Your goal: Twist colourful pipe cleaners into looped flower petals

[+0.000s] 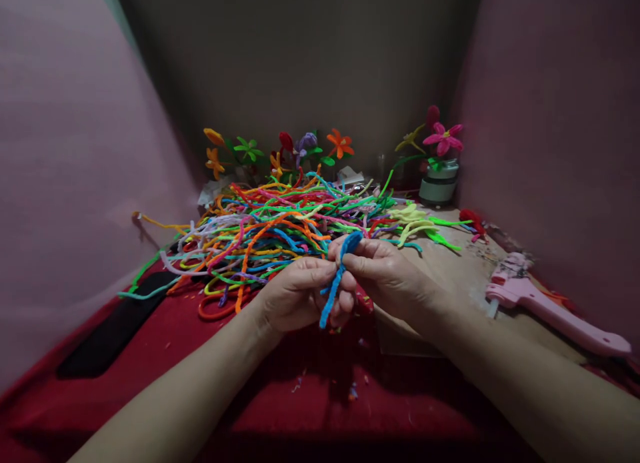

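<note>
A blue pipe cleaner, bent into a narrow loop at its top end, is held between both hands above the red cloth. My left hand pinches it near the middle between thumb and fingers. Just beside that, my right hand grips it below the loop, fingers curled around. Its lower end points down toward me, with a short stub sticking out to the left. Behind my hands lies a big tangled heap of pipe cleaners in many colours.
A pink glue gun rests on a brown board at right. Yellow-green bent pieces lie behind it. Pipe-cleaner flowers stand at the back, near a jar. A black flat strip lies left on the red cloth.
</note>
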Motion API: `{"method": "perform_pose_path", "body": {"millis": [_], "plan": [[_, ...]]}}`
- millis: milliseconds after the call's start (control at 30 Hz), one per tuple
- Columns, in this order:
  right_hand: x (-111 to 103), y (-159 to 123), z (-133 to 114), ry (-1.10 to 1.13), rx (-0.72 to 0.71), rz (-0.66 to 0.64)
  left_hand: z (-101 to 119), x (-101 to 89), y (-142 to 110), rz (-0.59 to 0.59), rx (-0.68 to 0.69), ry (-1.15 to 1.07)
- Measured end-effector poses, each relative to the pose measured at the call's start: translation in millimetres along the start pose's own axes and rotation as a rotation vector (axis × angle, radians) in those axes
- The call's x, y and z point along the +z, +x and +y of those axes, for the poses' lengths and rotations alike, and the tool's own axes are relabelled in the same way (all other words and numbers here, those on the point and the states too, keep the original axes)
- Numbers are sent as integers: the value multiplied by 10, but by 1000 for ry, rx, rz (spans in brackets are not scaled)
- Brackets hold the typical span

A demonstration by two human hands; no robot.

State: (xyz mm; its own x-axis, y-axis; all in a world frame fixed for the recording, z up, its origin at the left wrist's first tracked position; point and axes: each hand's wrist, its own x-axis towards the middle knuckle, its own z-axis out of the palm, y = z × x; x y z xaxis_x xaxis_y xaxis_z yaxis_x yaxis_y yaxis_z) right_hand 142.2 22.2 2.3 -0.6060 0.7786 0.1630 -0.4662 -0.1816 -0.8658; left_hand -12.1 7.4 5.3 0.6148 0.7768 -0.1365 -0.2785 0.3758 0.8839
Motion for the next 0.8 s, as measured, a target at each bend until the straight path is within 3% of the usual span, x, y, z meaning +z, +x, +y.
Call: {"method": "perform_pose_path", "body": {"millis": [100, 167, 233, 367, 433, 467, 533, 700, 800], "plan": [[5, 9, -16, -71, -61, 45, 31, 25, -18, 79, 29, 81], [-5, 35, -7, -203, -114, 118, 61, 41, -25, 180, 85, 263], [-16, 61, 19, -387, -177, 235, 65, 64, -29, 311, 196, 614], [-14, 76, 80, -617, -221, 424, -40, 149, -27, 593, 604, 1514], [-6, 66, 83, -615, -187, 451, -94, 189, -26, 647, 708, 1730], [-3, 62, 76, -592, -169, 445, -104, 200, -25, 652, 705, 1734], [0, 61, 46, -493, -133, 395, -85, 196, -25, 614, 608, 1513], [-2, 75, -25, -182, -122, 170, 45, 89, -8, 256, 215, 365], [-14, 64, -24, -129, -94, 89, 33, 47, 8, 138, 104, 66]]}}
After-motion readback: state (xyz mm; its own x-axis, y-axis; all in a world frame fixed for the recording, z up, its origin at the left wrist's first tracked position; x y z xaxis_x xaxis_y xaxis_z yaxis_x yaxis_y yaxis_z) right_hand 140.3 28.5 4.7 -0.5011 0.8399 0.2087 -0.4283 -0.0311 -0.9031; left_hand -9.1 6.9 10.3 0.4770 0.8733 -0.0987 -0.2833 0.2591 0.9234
